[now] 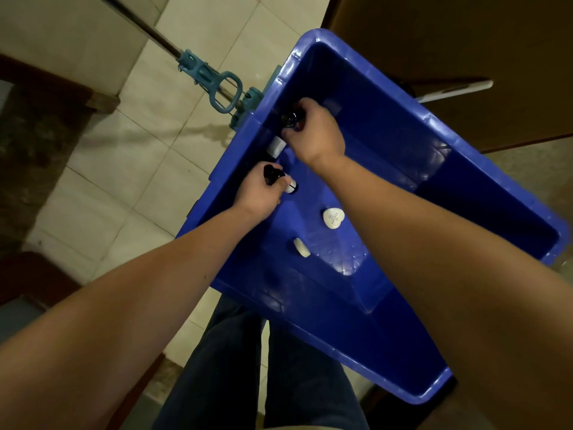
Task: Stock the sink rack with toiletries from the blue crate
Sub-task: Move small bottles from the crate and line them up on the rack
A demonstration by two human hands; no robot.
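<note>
Inside the blue crate [387, 308], left hand [259, 193] and right hand [316, 135] each grip a dark bottle

Mop [202, 72] with teal clamp, tiled floor [124, 169]; brown panel [465, 35] upper right.

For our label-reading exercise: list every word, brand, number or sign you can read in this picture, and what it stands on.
Nothing is legible.
Heart-shaped white toiletry in the blue crate: tiny dark print, too small to read.
White-labelled bottle by the crate wall: label blurred, no text readable.
</note>
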